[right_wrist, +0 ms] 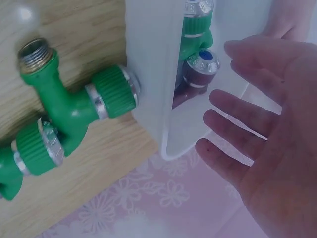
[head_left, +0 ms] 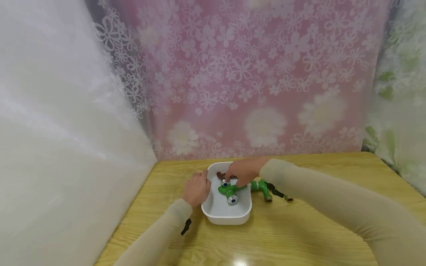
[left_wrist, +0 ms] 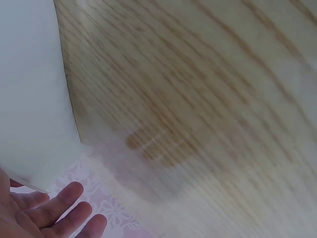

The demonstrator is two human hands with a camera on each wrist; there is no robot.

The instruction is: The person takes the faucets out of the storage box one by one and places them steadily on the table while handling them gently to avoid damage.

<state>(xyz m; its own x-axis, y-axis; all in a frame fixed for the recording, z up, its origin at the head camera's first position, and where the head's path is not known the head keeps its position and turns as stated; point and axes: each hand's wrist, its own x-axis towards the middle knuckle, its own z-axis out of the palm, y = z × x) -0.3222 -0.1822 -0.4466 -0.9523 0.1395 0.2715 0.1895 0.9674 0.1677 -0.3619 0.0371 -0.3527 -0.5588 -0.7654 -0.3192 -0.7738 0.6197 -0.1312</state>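
Observation:
A white plastic basin (head_left: 227,221) stands on the table. My left hand (head_left: 196,189) holds its left rim, thumb over the edge and the other fingers outside the wall. Above the basin's right side reaches my right hand (head_left: 247,170); in the right wrist view its fingers (right_wrist: 242,109) are spread with nothing between them. Inside the basin lie a green tap (head_left: 229,190) with chrome-ringed knobs and a brown tap (right_wrist: 200,77), partly hidden by the right hand. Beside the right wall, green taps (right_wrist: 74,111) lie on the table, one with a threaded brass end.
The wooden table (head_left: 213,245) runs back to a pink flowered curtain (head_left: 213,81). A white sheet (head_left: 60,133) hangs along the left side. A leaf-patterned curtain (head_left: 399,92) hangs at the right.

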